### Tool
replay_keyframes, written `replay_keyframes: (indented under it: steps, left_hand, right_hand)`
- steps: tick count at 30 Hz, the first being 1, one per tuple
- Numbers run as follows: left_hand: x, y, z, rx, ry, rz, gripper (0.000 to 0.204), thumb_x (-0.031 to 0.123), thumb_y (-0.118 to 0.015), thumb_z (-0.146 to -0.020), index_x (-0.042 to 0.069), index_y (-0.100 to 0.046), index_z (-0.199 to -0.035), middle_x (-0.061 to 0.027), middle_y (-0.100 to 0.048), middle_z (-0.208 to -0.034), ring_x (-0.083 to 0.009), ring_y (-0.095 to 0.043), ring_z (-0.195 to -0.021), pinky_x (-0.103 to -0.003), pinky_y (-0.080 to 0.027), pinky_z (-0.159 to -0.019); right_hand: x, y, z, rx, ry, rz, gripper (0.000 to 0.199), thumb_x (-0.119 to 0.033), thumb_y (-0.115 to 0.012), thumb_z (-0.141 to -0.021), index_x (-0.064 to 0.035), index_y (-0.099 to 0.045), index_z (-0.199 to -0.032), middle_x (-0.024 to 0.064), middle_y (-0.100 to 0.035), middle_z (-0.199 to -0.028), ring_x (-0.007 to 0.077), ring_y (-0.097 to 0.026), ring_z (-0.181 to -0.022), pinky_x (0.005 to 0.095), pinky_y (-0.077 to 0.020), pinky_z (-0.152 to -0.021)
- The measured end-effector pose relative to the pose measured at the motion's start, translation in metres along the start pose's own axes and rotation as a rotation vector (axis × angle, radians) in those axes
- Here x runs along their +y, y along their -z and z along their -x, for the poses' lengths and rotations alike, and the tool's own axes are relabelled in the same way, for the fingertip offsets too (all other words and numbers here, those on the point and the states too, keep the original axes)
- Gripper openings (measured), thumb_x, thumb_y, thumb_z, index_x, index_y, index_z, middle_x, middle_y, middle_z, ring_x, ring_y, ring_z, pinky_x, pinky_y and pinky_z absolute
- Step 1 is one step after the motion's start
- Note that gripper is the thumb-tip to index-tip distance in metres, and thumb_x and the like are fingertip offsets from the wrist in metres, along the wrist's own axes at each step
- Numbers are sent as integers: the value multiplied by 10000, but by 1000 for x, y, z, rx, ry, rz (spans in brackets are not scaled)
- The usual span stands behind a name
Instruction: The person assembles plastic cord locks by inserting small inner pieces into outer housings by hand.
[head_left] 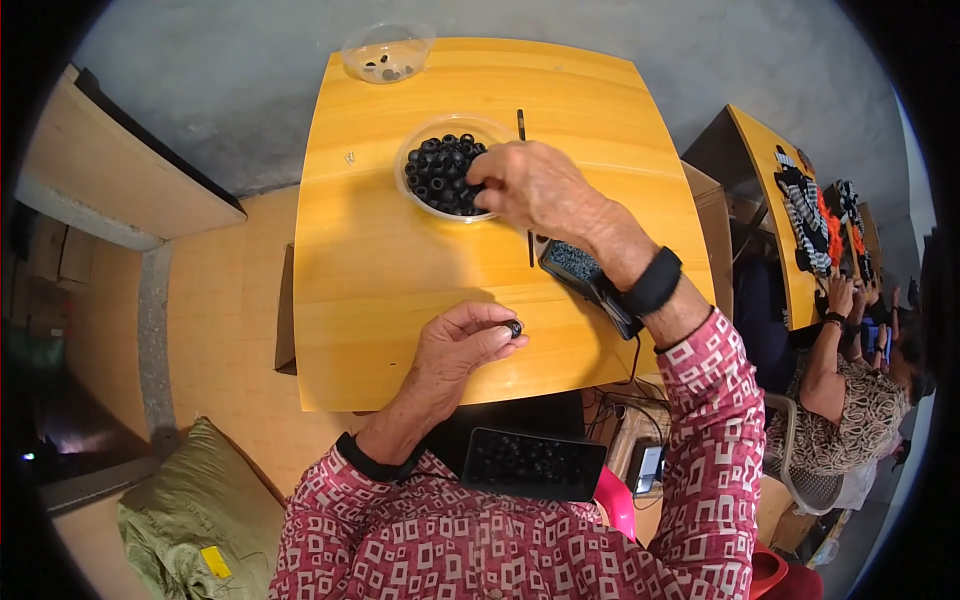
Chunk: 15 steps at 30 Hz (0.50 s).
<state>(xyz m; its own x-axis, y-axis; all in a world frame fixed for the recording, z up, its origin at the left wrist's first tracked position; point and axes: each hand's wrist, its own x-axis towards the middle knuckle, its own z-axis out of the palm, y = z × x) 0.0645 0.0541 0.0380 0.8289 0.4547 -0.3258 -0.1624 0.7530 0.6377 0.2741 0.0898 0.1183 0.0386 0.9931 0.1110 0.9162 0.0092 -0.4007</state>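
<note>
While pinched in left grip (470,340), ring (514,327)

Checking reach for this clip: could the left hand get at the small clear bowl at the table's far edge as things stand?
Probably yes. The left hand pinches a small black ring, but bare tabletop lies between it and the small clear bowl; it would have to stretch.

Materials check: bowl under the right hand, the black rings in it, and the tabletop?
Bowl: clear plastic by the look, thin see-through rim. Black rings: likely rubber or plastic, dull black with slight sheen; cannot tell which. Tabletop: wood or wood-look laminate, yellow, smooth, faint grain lines, soft gloss.
</note>
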Motion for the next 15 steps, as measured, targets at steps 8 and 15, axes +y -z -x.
replay_keyframes:
  steps: [8,15]
  left_hand:
    - [-2,2,1,-46,-18,13,180,45,-615,-891,14,-612,-1069,-93,-643,-1006,-206,-656,-932,-267,-534,-834]
    - [1,1,4,-38,5,-20,168,49,-605,-895,11,-608,-1058,-99,-636,-1020,-215,-649,-951,-300,-523,-856]
  right_hand:
    - [2,-23,-24,-133,9,72,252,-143,-663,-793,-54,-642,-1028,190,-669,-898,338,-640,-907,422,-503,-816]
    - [10,-21,-19,-39,-23,71,224,-107,-647,-771,-57,-643,-989,170,-664,-913,345,-637,-899,428,-513,-790]
